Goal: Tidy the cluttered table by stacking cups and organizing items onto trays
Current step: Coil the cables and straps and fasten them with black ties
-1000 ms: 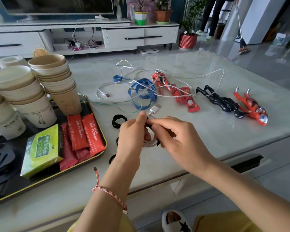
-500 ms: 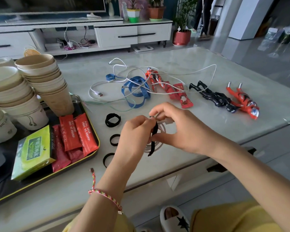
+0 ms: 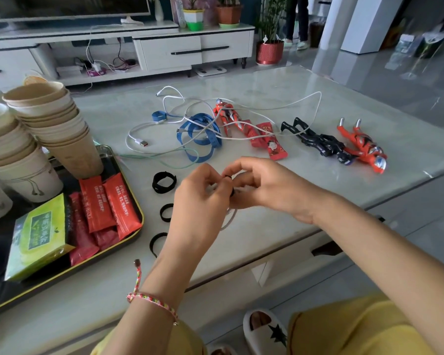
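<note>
My left hand (image 3: 199, 201) and my right hand (image 3: 264, 188) meet above the table's front edge. Together they pinch a coiled white cable (image 3: 230, 217) with a black strap (image 3: 231, 192) around it; most of the coil is hidden behind my fingers. Stacked paper cups (image 3: 51, 124) stand at the left on a dark tray (image 3: 128, 239) with red sachets (image 3: 105, 203) and a green packet (image 3: 39, 237). Three black strap loops (image 3: 164, 181) lie beside the tray.
Tangled white cables (image 3: 241, 108), a blue strap (image 3: 203, 139), red sachets (image 3: 272, 144) and a red figure (image 3: 227, 115) lie mid-table. A black figure (image 3: 318, 140) and another red figure (image 3: 364, 147) lie to the right. Beyond the table (image 3: 292, 226) stands a TV cabinet (image 3: 190, 49).
Both hands lifted the coiled cable slightly and worked the black strap around it; the dangling strap end is now tucked between the fingers. The view shifted a little.
</note>
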`<state>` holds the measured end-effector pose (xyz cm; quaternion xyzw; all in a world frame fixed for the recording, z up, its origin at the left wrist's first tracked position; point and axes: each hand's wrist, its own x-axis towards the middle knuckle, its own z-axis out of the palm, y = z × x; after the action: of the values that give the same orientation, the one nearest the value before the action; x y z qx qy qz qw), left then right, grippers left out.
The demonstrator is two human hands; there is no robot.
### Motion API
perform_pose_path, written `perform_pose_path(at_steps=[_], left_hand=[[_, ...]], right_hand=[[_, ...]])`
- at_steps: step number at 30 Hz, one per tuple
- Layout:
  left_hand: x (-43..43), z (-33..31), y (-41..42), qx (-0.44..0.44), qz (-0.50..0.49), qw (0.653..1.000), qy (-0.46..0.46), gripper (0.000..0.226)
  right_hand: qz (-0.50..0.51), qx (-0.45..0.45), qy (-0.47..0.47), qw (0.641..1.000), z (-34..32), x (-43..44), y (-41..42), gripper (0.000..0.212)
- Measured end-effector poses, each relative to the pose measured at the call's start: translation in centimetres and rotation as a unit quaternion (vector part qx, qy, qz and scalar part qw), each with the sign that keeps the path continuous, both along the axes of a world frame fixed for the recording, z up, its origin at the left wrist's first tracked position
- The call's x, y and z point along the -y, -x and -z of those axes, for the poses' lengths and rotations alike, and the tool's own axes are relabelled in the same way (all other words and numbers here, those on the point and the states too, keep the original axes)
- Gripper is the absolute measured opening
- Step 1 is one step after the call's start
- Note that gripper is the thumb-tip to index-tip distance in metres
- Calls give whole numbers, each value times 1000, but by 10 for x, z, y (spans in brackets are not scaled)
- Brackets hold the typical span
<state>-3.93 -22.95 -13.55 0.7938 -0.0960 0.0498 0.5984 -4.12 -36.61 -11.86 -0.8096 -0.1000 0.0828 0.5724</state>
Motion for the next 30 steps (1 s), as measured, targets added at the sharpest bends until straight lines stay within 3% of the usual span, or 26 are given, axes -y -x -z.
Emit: perform_pose_path(at_steps=[4,8,13,15,19,23,30], left_hand=[[-3,-2,0,25,23,999,9,17],[0,-1,4,70,63,995,-42,19],[-2,-2,6,147,89,983,-69,13],[-2,-2,6,159,93,980,-69,13],[-1,-1,7,163,91,980,-75,14],[0,3,5,139,51,988,-48,16],[2,1,0,24,-27,998,46,18]], right_hand=[[32,-192,-202,960,0,9,-8,29],[65,-257,-177,948,5,3,-9,19],[19,-292,-222,930,-1,9,-11,19],[12,-285,-227,931,-3,10,-11,15],[28,-234,-234,943,-4,9,-14,32],[44,-137,-200,969,-6,1,-15,9],[155,24,-138,978,-3,-19,-9,8]])
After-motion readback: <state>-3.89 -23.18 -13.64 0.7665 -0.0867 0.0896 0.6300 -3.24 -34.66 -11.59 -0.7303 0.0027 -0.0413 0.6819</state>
